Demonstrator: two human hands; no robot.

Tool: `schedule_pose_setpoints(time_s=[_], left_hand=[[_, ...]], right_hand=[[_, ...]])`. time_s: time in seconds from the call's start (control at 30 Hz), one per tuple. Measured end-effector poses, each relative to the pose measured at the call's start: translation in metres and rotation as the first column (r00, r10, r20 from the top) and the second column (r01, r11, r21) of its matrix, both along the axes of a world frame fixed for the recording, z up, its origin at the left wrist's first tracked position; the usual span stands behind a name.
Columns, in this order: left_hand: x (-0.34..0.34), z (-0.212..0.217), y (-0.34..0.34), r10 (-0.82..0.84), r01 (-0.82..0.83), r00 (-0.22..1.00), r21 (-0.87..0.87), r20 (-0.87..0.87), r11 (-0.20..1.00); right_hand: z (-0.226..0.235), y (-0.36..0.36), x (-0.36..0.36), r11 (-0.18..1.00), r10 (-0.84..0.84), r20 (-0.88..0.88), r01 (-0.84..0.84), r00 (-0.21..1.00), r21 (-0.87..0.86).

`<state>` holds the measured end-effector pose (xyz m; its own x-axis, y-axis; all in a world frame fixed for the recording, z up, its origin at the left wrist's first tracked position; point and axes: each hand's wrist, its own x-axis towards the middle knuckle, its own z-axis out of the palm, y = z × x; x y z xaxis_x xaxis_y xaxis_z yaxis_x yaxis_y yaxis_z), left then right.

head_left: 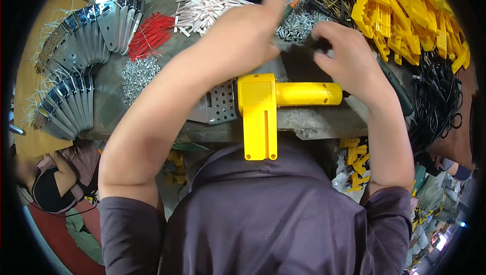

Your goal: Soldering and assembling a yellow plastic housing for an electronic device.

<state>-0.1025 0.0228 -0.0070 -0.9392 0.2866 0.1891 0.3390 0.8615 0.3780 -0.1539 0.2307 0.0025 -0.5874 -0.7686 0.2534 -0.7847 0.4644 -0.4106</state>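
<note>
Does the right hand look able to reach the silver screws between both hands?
Probably yes: the right hand is beside the screws, and nothing seems to block it from that side.

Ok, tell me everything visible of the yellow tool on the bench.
The yellow tool looks plastic: blocky body, rounded handle pointing right, dark at its tip, and flat slotted leg with two end holes. A dark band joins the body to a perforated metal plate on the left, partly hidden by the left forearm. It lies on the bench, the leg projecting past its near edge. Neither the left hand nor the right hand grips it.
</note>
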Motion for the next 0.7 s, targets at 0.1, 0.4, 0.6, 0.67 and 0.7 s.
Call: schedule_pose_setpoints(time_s=[0.1,0.4,0.6,0.67,0.7], left_hand=[[0.028,0.014,-0.014,0.093,-0.086,0.995,0.205,-0.024,0.975],[0.121,0.031,-0.007,-0.104,-0.049,0.961,0.527,0.256,0.848],[0.143,0.018,-0.011,-0.101,0.006,0.974,0.423,0.201,0.906],[0.141,0.017,-0.01,-0.111,0.02,0.974,0.417,0.195,0.909],[0.141,0.018,-0.008,-0.108,0.022,0.975,0.404,0.192,0.915]], right_hand=[[-0.016,-0.018,-0.01,0.994,0.106,-0.195,-0.104,0.975,0.019],[-0.025,-0.034,-0.02,0.936,0.285,-0.304,-0.195,0.909,0.292],[0.011,-0.016,0.051,0.896,0.442,0.37,-0.378,0.817,-0.235],[0.001,-0.004,0.074,0.876,0.468,0.383,-0.362,0.796,-0.318],[-0.001,0.0,0.082,0.88,0.463,0.38,-0.362,0.801,-0.309]])
